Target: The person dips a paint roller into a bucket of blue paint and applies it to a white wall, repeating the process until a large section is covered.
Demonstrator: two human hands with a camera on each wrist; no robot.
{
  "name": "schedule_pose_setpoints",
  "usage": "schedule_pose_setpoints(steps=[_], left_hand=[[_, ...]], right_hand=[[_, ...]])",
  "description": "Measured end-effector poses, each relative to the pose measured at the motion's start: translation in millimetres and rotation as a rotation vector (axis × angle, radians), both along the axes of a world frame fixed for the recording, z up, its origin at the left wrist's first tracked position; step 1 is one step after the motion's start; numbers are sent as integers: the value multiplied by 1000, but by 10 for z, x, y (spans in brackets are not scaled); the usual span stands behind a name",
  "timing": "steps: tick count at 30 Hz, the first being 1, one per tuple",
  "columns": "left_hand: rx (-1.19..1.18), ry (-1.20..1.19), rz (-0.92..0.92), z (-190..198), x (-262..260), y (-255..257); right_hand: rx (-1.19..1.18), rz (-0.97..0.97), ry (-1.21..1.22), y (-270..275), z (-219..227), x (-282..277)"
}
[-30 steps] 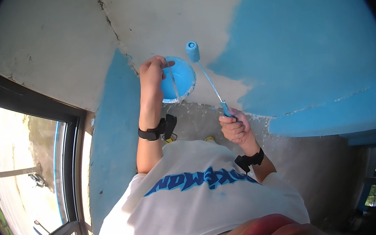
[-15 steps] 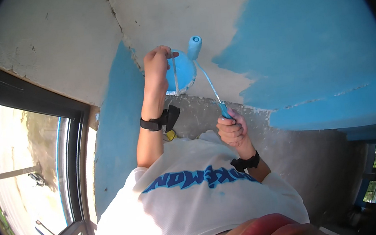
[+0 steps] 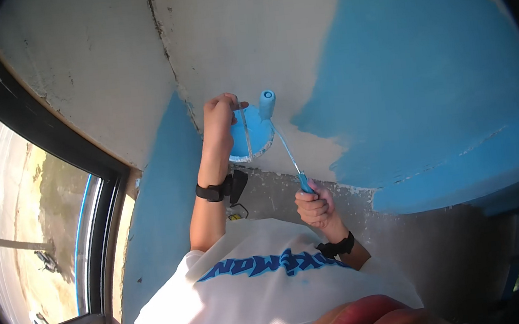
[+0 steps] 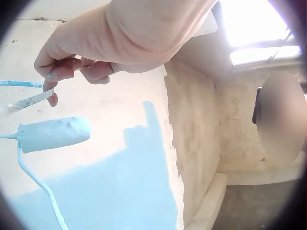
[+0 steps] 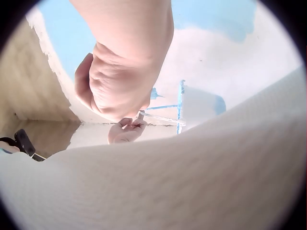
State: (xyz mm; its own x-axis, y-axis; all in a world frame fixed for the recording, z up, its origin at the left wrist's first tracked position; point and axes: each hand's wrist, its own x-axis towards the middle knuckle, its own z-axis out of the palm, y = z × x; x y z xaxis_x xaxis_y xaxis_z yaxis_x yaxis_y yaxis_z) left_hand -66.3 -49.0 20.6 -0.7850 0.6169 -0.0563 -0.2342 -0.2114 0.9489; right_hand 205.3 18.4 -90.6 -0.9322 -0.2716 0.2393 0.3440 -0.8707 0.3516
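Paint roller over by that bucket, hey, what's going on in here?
A person is holding a bucket by its thin carrying strap with the left hand and gripping a paint roller by its handle with the right hand. The roller's head is coated in light blue and sits at the bucket's rim in the head view; whether it touches the rim is hard to tell. The wall is partly blue, with a large pale area unpainted.

Reaches out with the left arm (image 3: 208, 215), bends at the wrist and pinches with the left hand (image 3: 220, 117). Bends the right arm (image 3: 356, 255) and grips, closer in, with the right hand (image 3: 316, 205).
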Motion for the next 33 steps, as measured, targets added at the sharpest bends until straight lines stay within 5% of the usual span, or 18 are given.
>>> schedule_pose_setpoints(steps=[3,5,11,14,21,26,33], left_hand=[[-9,-32,6,4,7,14],[7,-21,-12,-70,-14,23],[-14,-14,-52,-141,76,-40],[-20,-17,-46,-160,159,-123],[-45,-50,2,-250,241,-417],[-67,-61,6,-339,252,-697],[-131,-93,-36,-581,18,-1079]], right_hand=[[289,-23,-32,182,54,74],[687,-80,-267,406,226,203],[2019,-486,-518,1151,1910,398],[2492,-605,-550,1542,2730,487],[2824,-719,-584,1993,4162,359],[2919,-902,-690,2136,4364,106],[3110,-782,-728,1915,4612,-646]])
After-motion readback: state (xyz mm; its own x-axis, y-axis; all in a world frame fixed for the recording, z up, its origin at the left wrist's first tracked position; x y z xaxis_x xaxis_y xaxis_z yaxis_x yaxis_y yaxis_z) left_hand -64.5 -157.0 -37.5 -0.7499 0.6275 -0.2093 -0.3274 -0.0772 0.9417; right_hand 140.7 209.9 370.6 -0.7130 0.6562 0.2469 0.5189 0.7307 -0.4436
